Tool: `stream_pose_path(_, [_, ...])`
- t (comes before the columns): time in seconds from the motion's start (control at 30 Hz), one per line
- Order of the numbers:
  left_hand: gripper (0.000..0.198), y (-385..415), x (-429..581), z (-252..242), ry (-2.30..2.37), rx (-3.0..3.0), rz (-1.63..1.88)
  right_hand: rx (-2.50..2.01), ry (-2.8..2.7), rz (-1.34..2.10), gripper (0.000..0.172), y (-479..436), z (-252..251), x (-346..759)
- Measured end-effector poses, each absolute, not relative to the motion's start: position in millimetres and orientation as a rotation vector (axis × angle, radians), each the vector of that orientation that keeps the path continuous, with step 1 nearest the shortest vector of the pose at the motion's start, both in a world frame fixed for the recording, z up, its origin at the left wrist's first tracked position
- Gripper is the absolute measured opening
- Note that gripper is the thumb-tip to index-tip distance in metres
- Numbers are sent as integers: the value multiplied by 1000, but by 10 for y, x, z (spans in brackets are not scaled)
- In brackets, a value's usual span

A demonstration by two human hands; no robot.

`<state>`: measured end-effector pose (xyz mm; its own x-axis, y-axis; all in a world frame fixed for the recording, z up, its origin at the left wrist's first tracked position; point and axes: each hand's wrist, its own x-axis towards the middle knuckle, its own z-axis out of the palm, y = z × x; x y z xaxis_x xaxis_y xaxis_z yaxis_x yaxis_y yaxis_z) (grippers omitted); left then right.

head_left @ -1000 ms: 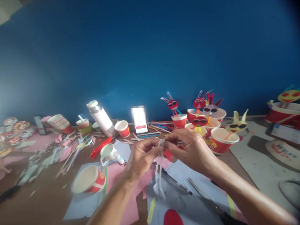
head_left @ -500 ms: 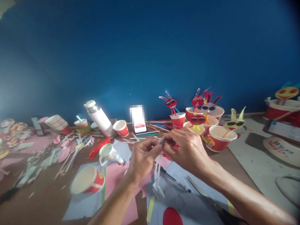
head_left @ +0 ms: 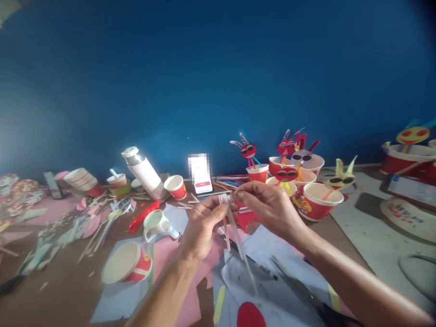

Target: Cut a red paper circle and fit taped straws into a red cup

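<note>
My left hand (head_left: 206,226) is closed on a small bunch of thin white straws (head_left: 237,235) that hang down below its fingers. Their bound-looking top ends (head_left: 225,198) poke up between thumb and forefinger. Beside those ends, my right hand (head_left: 268,207) is pinched together; whatever lies between its fingertips is too small to make out. Beneath the hands, a pen (head_left: 256,266) and scissors (head_left: 299,286) lie on pale blue paper (head_left: 224,310). Closer to me is a red paper oval (head_left: 251,320).
Paper cups with paper-faced figures (head_left: 322,200) crowd the right. To the left are a tipped paper cup (head_left: 140,268), a roll of tape on a dispenser-like holder (head_left: 157,226), a white bottle (head_left: 144,174) and paper scraps (head_left: 97,219). A lit phone (head_left: 201,174) leans at the blue wall.
My right hand has drawn slightly away from the straws, which now show more at the top. The hanging straw ends have swung right and spread apart.
</note>
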<state>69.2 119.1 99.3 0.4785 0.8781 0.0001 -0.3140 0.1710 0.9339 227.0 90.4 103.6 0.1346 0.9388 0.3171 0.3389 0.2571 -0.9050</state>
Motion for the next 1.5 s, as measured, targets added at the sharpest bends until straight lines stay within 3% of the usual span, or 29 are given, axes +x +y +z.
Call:
stream_pose_path(0.27, [10,1188,692,1020,548,1137,930,-983,-1359,1039,22,916,1062,2281])
stream_pose_path(0.87, [13,1119,727,997,752,1273,1098,-1066,-1358,782,11,838,1014,2152])
stream_pose_path(1.23, [16,1138,705,1018,669,1203,1065,-859,-1309,974,23,830,1037,2171])
stream_pose_path(1.5, [15,1123,692,1031,655,1141,1005,-847,-1068,1215,20,916,971,2132])
